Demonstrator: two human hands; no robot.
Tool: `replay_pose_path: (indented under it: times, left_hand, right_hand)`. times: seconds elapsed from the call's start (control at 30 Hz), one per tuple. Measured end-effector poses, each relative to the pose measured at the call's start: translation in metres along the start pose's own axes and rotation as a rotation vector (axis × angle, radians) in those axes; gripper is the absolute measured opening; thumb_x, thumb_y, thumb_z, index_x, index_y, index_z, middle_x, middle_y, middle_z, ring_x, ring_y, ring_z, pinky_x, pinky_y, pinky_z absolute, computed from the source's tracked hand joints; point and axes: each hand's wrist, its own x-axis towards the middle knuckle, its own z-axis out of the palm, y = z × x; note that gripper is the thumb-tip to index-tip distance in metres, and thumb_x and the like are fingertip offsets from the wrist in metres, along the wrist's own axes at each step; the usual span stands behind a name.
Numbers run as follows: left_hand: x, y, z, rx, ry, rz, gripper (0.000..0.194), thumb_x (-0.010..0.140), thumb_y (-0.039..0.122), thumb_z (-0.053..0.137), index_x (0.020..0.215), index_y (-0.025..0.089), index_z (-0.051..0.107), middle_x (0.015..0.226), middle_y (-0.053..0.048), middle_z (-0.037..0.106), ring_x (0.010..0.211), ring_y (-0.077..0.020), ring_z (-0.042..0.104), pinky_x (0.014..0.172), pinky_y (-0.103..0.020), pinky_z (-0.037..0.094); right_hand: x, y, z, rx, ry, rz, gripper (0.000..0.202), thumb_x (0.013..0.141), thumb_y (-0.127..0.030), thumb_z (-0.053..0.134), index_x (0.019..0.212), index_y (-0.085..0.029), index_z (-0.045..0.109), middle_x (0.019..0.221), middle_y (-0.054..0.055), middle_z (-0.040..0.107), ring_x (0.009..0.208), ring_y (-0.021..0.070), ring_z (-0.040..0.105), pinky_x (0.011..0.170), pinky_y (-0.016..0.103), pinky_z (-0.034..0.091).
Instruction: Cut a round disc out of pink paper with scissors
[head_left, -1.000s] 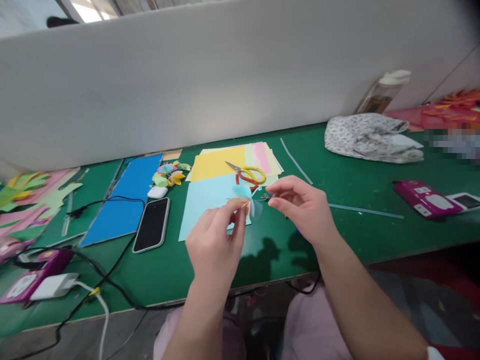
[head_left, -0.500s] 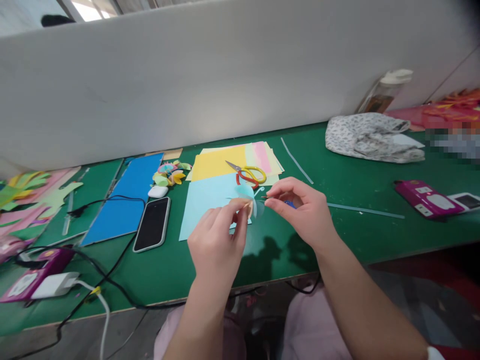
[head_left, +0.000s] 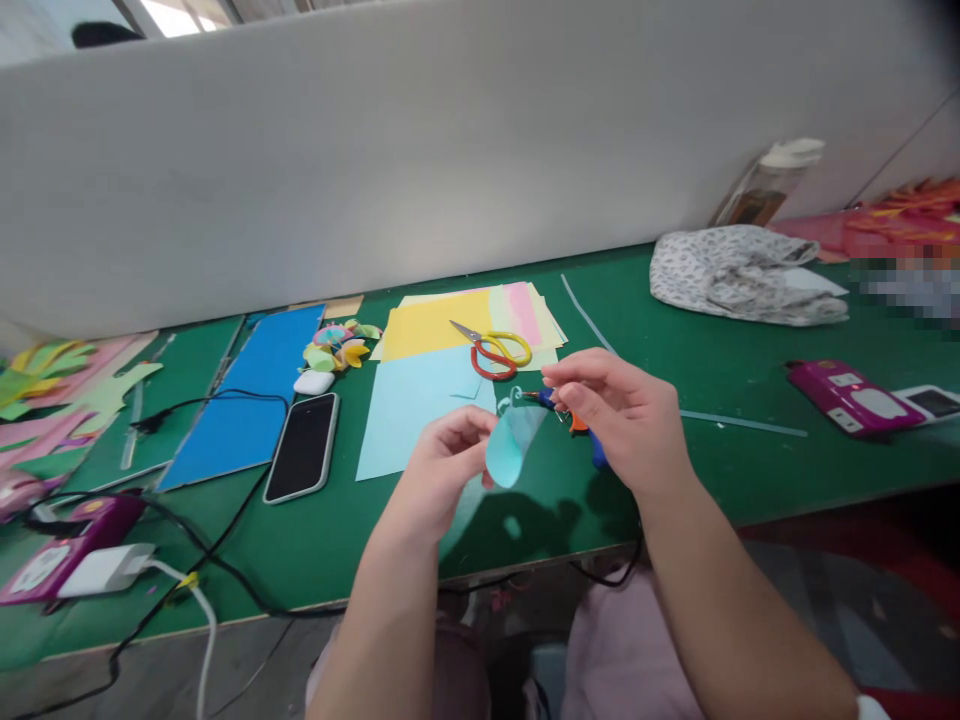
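My left hand [head_left: 454, 455] is closed in a pinch on a light-blue paper cutout [head_left: 506, 458], which has rounded, wing-like lobes and small curled strips at its top. Just to the right, my right hand [head_left: 619, 410] is held with thumb and fingertips drawn together near the cutout's upper edge; what lies between them, if anything, is too small to make out. Partly hidden behind that hand is a blue-and-orange glue gun [head_left: 577, 422], its tip pointing left. Beyond the hands, scissors [head_left: 495, 352] with red and yellow handles lie on coloured paper sheets [head_left: 420, 385].
To the left are a phone [head_left: 304, 448], a white case [head_left: 313, 382], paper flowers [head_left: 339, 346], a blue board [head_left: 247, 390] and black cables [head_left: 217, 550]. On the right lie a patterned cloth [head_left: 742, 275], a purple device [head_left: 855, 400] and clear sticks [head_left: 742, 424]. A bottle [head_left: 772, 185] stands behind.
The paper cutout has turned so that its broad blue face shows, and it sits lower. My left hand has tilted and dropped slightly; my right hand has shifted a little to the right.
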Motion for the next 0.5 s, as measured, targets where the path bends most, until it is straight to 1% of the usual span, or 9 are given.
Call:
replay_pose_path:
  times: [0.07, 0.13, 0.2, 0.23, 0.3, 0.37, 0.5]
  left_hand:
    - [0.006, -0.008, 0.000, -0.125, -0.054, -0.056, 0.031, 0.062, 0.028, 0.085, 0.061, 0.019, 0.055, 0.045, 0.008, 0.043, 0.041, -0.0049, 0.036, 0.043, -0.018, 0.031]
    - [0.010, -0.013, 0.000, -0.178, -0.079, -0.075, 0.042, 0.062, 0.033, 0.084, 0.057, 0.019, 0.045, 0.046, 0.009, 0.033, 0.043, -0.0040, 0.029, 0.042, -0.017, 0.027]
    - [0.012, -0.016, 0.000, -0.197, -0.097, -0.084, 0.051, 0.060, 0.037, 0.085, 0.056, 0.019, 0.038, 0.049, 0.009, 0.029, 0.044, -0.0036, 0.026, 0.042, -0.017, 0.024]
    - [0.012, -0.017, 0.000, -0.205, -0.106, -0.091, 0.053, 0.059, 0.039, 0.086, 0.057, 0.020, 0.037, 0.049, 0.009, 0.027, 0.044, -0.0036, 0.025, 0.041, -0.017, 0.023]
    - [0.012, -0.018, 0.000, -0.210, -0.117, -0.100, 0.057, 0.056, 0.045, 0.089, 0.059, 0.020, 0.037, 0.049, 0.010, 0.026, 0.043, -0.0038, 0.022, 0.040, -0.017, 0.022]
    - [0.012, -0.018, -0.001, -0.198, -0.113, -0.106, 0.057, 0.054, 0.050, 0.089, 0.063, 0.021, 0.041, 0.049, 0.011, 0.025, 0.043, -0.0042, 0.021, 0.040, -0.017, 0.021]
    - [0.011, -0.020, -0.002, -0.118, -0.063, -0.095, 0.049, 0.058, 0.050, 0.086, 0.070, 0.022, 0.048, 0.050, 0.011, 0.024, 0.044, -0.0050, 0.021, 0.041, -0.017, 0.021]
  right_hand:
    - [-0.001, -0.001, 0.000, -0.048, -0.018, 0.025, 0.009, 0.090, -0.033, 0.073, 0.094, -0.027, 0.079, 0.097, 0.002, 0.077, 0.085, 0.0165, 0.072, 0.071, 0.029, 0.061]
    - [-0.001, -0.002, 0.000, -0.108, -0.045, 0.072, 0.009, 0.089, -0.031, 0.074, 0.096, -0.027, 0.078, 0.097, 0.002, 0.077, 0.084, 0.0171, 0.072, 0.072, 0.030, 0.061]
    - [-0.001, -0.003, -0.001, -0.145, -0.059, 0.105, 0.012, 0.087, -0.029, 0.075, 0.099, -0.026, 0.077, 0.098, 0.002, 0.078, 0.085, 0.0178, 0.073, 0.074, 0.031, 0.062]
    - [-0.001, -0.003, -0.001, -0.149, -0.059, 0.109, 0.014, 0.086, -0.028, 0.076, 0.101, -0.026, 0.076, 0.099, 0.002, 0.078, 0.087, 0.0182, 0.073, 0.075, 0.031, 0.062]
    - [-0.001, -0.003, 0.000, -0.136, -0.050, 0.100, 0.016, 0.085, -0.027, 0.076, 0.101, -0.026, 0.076, 0.101, 0.002, 0.078, 0.089, 0.0186, 0.073, 0.076, 0.031, 0.062]
    - [-0.001, -0.003, 0.000, -0.114, -0.051, 0.100, 0.015, 0.086, -0.026, 0.075, 0.100, -0.026, 0.076, 0.101, 0.002, 0.078, 0.089, 0.0179, 0.073, 0.077, 0.030, 0.062]
    - [-0.002, -0.002, 0.001, -0.102, -0.060, 0.133, 0.012, 0.087, -0.025, 0.074, 0.099, -0.026, 0.075, 0.098, 0.001, 0.078, 0.085, 0.0164, 0.073, 0.074, 0.029, 0.061]
